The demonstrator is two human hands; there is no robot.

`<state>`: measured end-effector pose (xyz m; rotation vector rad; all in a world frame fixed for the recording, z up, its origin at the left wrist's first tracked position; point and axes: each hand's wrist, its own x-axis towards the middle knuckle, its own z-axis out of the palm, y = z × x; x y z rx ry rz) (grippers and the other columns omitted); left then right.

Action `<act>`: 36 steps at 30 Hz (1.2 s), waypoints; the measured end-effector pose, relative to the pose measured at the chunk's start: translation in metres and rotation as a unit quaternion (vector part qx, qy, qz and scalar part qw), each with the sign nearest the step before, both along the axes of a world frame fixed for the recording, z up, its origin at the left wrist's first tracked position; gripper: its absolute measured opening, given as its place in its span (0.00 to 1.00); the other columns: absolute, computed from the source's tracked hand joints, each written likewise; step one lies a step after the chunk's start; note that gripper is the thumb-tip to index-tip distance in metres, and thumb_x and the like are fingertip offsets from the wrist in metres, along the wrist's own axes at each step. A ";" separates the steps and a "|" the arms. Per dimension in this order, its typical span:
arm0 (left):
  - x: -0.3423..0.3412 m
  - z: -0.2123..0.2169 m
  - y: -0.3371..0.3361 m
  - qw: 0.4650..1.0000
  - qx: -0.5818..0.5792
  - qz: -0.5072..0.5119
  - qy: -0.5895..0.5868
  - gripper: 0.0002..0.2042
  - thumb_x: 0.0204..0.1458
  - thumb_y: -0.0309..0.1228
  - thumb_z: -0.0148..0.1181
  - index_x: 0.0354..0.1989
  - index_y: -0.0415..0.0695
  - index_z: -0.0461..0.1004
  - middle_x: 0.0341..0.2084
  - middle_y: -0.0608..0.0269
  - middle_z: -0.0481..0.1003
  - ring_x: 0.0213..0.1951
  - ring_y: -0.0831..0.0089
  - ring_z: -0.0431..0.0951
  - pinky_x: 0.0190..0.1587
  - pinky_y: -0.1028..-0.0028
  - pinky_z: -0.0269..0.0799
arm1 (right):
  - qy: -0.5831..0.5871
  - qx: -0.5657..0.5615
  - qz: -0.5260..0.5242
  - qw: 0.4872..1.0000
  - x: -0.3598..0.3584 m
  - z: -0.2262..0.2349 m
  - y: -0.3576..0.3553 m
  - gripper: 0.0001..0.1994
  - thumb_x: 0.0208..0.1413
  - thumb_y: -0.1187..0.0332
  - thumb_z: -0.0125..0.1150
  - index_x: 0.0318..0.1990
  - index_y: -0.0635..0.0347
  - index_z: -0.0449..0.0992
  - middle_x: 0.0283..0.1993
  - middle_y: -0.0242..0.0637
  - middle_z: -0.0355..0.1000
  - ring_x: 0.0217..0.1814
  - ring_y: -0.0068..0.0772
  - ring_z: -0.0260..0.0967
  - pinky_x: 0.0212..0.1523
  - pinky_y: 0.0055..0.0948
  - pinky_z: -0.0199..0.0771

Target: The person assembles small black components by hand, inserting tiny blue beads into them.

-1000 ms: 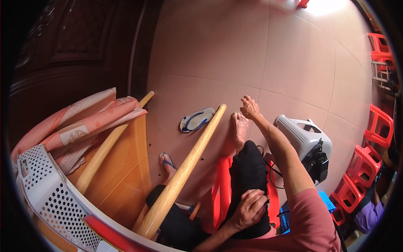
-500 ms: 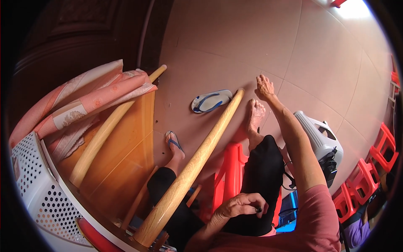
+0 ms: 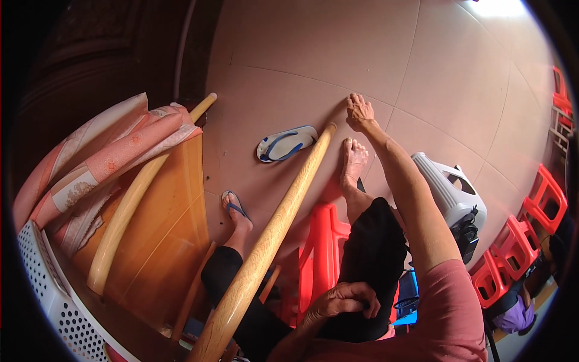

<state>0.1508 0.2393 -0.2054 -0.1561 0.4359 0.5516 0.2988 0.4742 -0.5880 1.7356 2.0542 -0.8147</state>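
Observation:
My right hand [image 3: 360, 113] is stretched far forward, just beyond my bare right foot [image 3: 355, 154]. Its fingers look extended and slightly apart, with nothing visible in them. My left hand [image 3: 347, 300] rests over my right thigh, on the black trouser leg [image 3: 371, 259], with its fingers curled; whatever they hold is hidden. A white and blue flip-flop [image 3: 286, 145] lies loose on the floor, left of the bare foot. The other foot [image 3: 232, 205] wears a flip-flop with a blue strap.
A wooden pole [image 3: 271, 241] slants up between my legs. To the left are folded pink patterned fabric [image 3: 114, 157], a white perforated basket [image 3: 75, 326] and another curved wooden piece [image 3: 129, 217]. Red stools [image 3: 319, 259] and a grey-white stool [image 3: 446, 187] stand around me.
The whole view has shifted, so most things sit further left. A small dark thing that showed at my left hand's fingers is no longer visible. My right hand stays stretched forward.

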 end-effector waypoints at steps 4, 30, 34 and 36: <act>-0.002 0.001 -0.001 1.000 -0.014 -0.013 0.004 0.10 0.47 0.25 0.49 0.38 0.39 0.70 0.26 0.58 0.72 0.37 0.64 0.72 0.45 0.66 0.66 | 0.011 0.004 0.010 1.000 0.008 -0.007 -0.012 0.27 0.46 0.73 0.56 0.58 0.62 0.64 0.58 0.40 0.57 0.63 0.39 0.56 0.55 0.40 0.64; 0.002 -0.001 0.002 0.999 -0.026 0.023 -0.009 0.10 0.50 0.29 0.51 0.38 0.37 0.70 0.28 0.57 0.73 0.36 0.66 0.73 0.44 0.68 0.66 | -0.114 -0.011 -0.312 0.943 0.039 -0.018 -0.020 0.13 0.47 0.61 0.60 0.37 0.57 0.81 0.40 0.47 0.78 0.44 0.48 0.77 0.40 0.42 0.77; -0.001 0.002 0.009 0.999 -0.031 -0.009 -0.004 0.10 0.50 0.30 0.51 0.36 0.36 0.72 0.29 0.56 0.73 0.37 0.67 0.73 0.44 0.69 0.66 | -0.117 -0.010 -0.302 0.946 0.037 -0.012 -0.016 0.10 0.50 0.66 0.54 0.33 0.56 0.82 0.38 0.47 0.78 0.44 0.48 0.77 0.39 0.39 0.77; 0.001 0.000 0.004 0.999 -0.032 0.001 -0.010 0.10 0.50 0.30 0.51 0.37 0.36 0.72 0.30 0.56 0.73 0.37 0.67 0.73 0.44 0.69 0.66 | -0.116 -0.002 -0.300 0.947 0.037 -0.016 -0.016 0.10 0.50 0.66 0.54 0.34 0.56 0.82 0.39 0.47 0.78 0.44 0.48 0.77 0.40 0.40 0.77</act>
